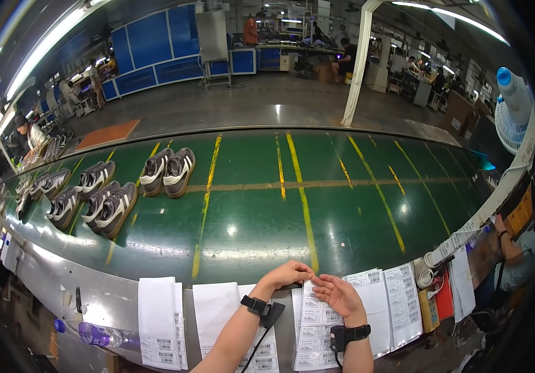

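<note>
My left hand (289,273) is closed in a pinch at the top edge of a white sheet of printed labels (315,340). What lies between its fingertips is too small to make out. My right hand (342,296) is over the upper part of the same sheet, fingers bent and fingertips meeting those of the left. Whatever they pinch is hidden. Each wrist wears a black strap with a small box. Beyond the hands runs a green conveyor belt (255,224) with yellow lines.
Several pairs of dark grey sneakers (177,173) with white stripes stand on the belt's left part. More label sheets (157,320) lie along the metal edge, near a purple-tinted bottle (103,334). A white-and-blue fan (512,112) and a seated person's arm (508,245) are at right.
</note>
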### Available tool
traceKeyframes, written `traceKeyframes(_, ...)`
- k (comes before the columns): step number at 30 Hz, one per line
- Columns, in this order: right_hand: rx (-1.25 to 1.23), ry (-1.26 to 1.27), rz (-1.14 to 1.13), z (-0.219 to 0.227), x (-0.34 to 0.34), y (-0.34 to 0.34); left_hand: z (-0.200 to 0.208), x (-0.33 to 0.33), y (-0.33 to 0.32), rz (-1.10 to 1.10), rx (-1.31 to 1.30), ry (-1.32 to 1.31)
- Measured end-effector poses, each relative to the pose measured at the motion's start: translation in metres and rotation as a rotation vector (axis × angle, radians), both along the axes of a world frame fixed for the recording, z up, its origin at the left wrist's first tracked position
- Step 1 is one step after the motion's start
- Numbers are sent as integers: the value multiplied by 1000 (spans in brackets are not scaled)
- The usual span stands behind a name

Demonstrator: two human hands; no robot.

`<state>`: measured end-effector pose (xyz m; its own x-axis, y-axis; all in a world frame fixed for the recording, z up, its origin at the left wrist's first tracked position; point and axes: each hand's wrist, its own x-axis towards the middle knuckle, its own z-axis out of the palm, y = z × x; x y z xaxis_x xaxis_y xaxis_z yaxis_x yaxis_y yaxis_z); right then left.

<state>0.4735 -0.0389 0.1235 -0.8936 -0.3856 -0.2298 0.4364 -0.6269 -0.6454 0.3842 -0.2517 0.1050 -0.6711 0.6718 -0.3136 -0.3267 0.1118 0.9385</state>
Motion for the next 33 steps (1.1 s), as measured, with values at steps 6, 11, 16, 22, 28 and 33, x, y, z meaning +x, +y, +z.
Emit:
traceKeyframes(6,-84,-11,0,1,0,4,6,0,6,-13,12,32)
traceKeyframes(11,-104,6,45,-4,-1,8,19,3,5,26,94,31)
traceKeyframes(16,-161,-27,73,-20,-5,2,24,7,1,69,83,-27)
traceKeyframes(22,-187,-20,103,-23,-6,1,14,3,2,86,81,-34)
traceKeyframes(28,-161,-13,89,-20,-2,3,11,6,5,70,71,-24)
traceKeyframes(33,-145,-25,85,-19,0,2,17,8,5,55,82,-53)
